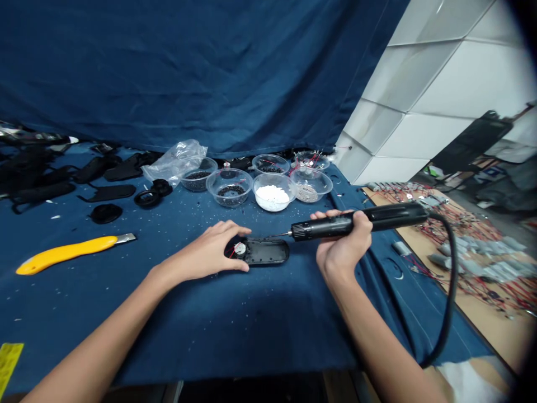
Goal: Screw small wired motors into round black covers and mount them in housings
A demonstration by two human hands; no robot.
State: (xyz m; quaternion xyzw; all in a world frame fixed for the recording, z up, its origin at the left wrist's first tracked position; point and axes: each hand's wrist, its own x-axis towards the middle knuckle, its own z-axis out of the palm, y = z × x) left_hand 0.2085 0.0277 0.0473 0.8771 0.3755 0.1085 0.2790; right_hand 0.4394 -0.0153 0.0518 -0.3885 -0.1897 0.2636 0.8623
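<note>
My left hand (pixel 213 246) grips the left end of an oblong black plastic housing (pixel 268 252), thumb on the near edge and fingers at the far edge. Inside that end sits a small round silvery part (pixel 239 249) with red wires, perhaps a motor. My right hand (pixel 346 243) is closed around a black corded electric screwdriver (pixel 327 226), held nearly level. Its thin bit points left over the far edge of the housing; whether it touches cannot be made out.
Behind the housing stand clear plastic bowls with black bits (pixel 230 187), white granules (pixel 272 193) and greyish small parts (pixel 308 187). A yellow utility knife (pixel 71 253) lies left, below black plastic parts (pixel 113 191). Wired components (pixel 482 252) cover a board at right. The screwdriver's cable (pixel 452 280) loops down.
</note>
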